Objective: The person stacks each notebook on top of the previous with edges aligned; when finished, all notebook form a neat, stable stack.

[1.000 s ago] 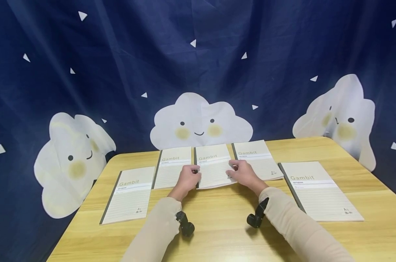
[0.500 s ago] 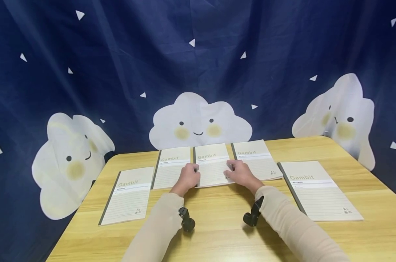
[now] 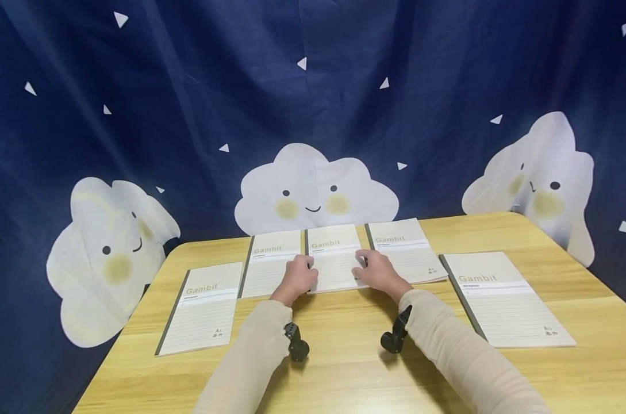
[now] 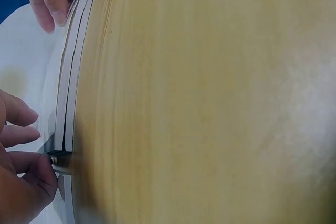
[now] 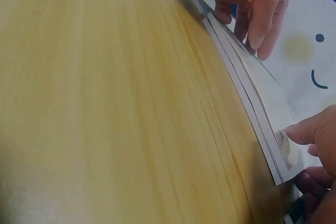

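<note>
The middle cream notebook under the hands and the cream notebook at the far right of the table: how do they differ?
The middle cream notebook lies in the back row, close against its neighbours; the far-right cream notebook lies alone, nearer the front edge. The left hand and right hand hold the middle one at its sides; nobody touches the far-right one. In the wrist views the middle one seems to be two stacked books. Both show the "Gambit" cover with a dark spine.

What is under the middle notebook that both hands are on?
The wrist views show the middle notebook lying on a second notebook, edges stacked, on the wooden table. Anything between them is covered. Both hands rest at its sides.
</note>
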Available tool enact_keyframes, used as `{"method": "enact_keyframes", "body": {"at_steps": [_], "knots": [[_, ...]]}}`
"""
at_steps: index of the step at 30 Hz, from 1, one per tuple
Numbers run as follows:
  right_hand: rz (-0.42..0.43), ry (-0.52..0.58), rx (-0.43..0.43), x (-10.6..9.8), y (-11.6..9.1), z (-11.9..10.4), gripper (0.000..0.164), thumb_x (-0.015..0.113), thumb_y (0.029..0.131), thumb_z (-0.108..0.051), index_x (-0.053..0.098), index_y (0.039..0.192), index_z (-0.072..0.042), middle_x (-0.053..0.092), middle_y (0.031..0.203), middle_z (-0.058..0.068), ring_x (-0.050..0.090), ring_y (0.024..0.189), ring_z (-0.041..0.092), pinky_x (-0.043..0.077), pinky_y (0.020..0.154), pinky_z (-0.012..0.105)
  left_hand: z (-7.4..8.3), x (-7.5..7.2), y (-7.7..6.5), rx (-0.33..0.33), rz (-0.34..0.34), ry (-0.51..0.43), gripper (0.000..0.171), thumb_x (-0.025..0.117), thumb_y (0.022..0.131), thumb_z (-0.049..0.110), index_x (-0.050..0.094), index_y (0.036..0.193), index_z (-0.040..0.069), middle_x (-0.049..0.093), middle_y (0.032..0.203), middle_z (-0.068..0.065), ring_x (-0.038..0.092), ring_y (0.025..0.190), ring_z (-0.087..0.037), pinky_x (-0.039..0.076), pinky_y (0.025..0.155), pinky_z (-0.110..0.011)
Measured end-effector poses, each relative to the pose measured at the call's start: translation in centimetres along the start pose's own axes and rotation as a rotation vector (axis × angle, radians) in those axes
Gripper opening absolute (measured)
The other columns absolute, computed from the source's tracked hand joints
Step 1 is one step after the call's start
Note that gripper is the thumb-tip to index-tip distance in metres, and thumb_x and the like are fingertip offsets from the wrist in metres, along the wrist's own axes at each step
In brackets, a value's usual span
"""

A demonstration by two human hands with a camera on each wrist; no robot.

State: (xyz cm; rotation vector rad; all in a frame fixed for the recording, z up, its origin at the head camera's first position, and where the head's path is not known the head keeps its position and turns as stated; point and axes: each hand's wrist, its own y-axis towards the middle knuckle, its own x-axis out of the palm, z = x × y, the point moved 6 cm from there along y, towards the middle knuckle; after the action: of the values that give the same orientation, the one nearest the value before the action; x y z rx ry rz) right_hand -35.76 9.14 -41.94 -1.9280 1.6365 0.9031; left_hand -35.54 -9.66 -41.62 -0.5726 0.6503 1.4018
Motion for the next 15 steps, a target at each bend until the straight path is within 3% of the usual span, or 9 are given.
{"method": "enact_keyframes", "body": {"at_steps": [7, 15], "knots": [[0.000, -0.006, 0.014, 0.11, 0.23, -0.01, 0.052, 0.064, 0.085, -0.015, 0.050, 0.132, 0.003, 0.060, 0.122, 0.022, 0.058, 0.109, 0.032, 0.047, 0.094, 0.045, -0.10, -0.09, 0.09, 0.006, -0.007, 0.001, 0.038, 0.046, 0.086, 0.000, 0.019, 0.063, 0.013, 0.011, 0.060, 0.002, 0.013, 0.054, -0.016, 0.019, 0.049, -0.025], [0.006, -0.001, 0.010, 0.16, 0.18, 0.21, 0.051, 0.063, 0.085, -0.015, 0.051, 0.131, 0.002, 0.058, 0.125, 0.021, 0.056, 0.113, 0.033, 0.045, 0.097, 0.046, -0.14, 0.07, -0.13, 0.007, -0.017, 0.013, 0.035, 0.047, 0.082, 0.001, 0.022, 0.061, 0.013, 0.016, 0.056, 0.002, 0.018, 0.049, -0.015, 0.023, 0.045, -0.024]]}}
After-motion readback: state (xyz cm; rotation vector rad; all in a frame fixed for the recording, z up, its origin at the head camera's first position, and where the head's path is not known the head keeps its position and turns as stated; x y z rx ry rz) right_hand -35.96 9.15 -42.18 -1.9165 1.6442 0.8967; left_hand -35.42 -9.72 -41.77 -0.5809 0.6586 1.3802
